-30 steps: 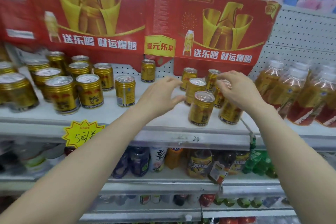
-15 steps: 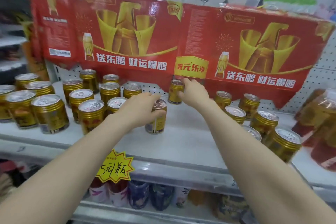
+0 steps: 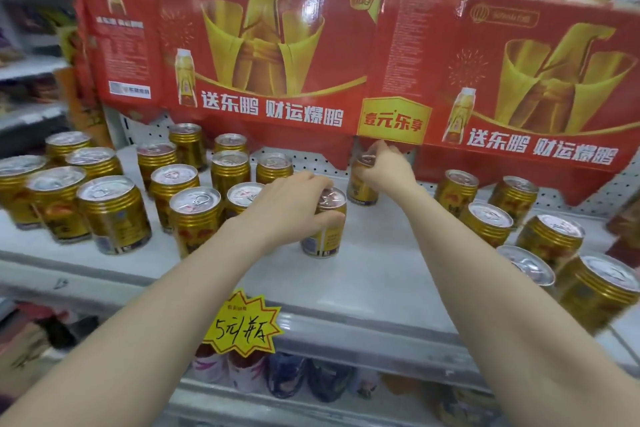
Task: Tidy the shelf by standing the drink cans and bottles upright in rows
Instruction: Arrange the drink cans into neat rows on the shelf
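Note:
Gold drink cans stand upright on a white shelf (image 3: 363,281). My left hand (image 3: 287,208) grips the top of one gold can (image 3: 325,236) near the shelf's middle. My right hand (image 3: 388,168) reaches further back and pinches the top of a lone can (image 3: 362,189) by the pegboard wall. A block of several cans (image 3: 194,191) stands in rows on the left. Another group of cans (image 3: 540,243) runs diagonally on the right.
A red and gold cardboard banner (image 3: 311,62) hangs low over the back of the shelf, just above my right hand. A yellow price tag (image 3: 242,328) sticks to the shelf's front edge. Bottles and cans (image 3: 277,374) fill the shelf below.
Both hands left the right can group and moved left. My left hand has taken the middle can, my right hand the lone back can. The view shifted left and closer.

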{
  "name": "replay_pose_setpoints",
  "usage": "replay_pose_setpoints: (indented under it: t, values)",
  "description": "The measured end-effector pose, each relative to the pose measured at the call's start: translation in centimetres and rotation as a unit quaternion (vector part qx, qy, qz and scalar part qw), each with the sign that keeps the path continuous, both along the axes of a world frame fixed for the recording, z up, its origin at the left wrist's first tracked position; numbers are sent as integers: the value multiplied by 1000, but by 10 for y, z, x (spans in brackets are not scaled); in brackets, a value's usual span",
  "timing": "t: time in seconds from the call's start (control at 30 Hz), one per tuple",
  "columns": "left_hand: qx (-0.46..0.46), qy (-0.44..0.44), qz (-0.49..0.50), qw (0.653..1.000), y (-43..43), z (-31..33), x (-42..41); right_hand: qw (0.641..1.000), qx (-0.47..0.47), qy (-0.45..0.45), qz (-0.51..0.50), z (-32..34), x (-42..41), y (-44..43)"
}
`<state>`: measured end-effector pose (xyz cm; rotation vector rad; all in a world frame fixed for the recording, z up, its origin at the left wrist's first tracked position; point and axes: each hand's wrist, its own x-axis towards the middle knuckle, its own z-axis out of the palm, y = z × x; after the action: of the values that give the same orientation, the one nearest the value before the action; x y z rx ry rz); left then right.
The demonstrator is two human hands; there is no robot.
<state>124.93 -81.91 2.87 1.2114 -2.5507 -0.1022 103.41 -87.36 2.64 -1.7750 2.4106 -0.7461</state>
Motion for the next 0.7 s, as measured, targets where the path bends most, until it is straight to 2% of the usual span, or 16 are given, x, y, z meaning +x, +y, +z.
replay_pose_setpoints:
  t: [0.2, 0.33, 0.43, 0.6, 0.7]
  values:
    - [-7, -17, -16, 1000, -3, 4, -2, 983, 168, 57, 43, 43, -13, 74]
    - [2, -35, -26, 999, -3, 8, -3, 971, 220, 74, 63, 59, -15, 122]
    - [39, -20, -37, 998, -2, 11, -4, 973, 215, 53, 59, 60, -14, 145]
    - [57, 32, -54, 996, 10, 13, -1, 993, 102, 50, 40, 34, -4, 162]
    - [62, 65, -62, 994, 25, 10, 1, 995, 89, 9, 47, 34, -1, 180]
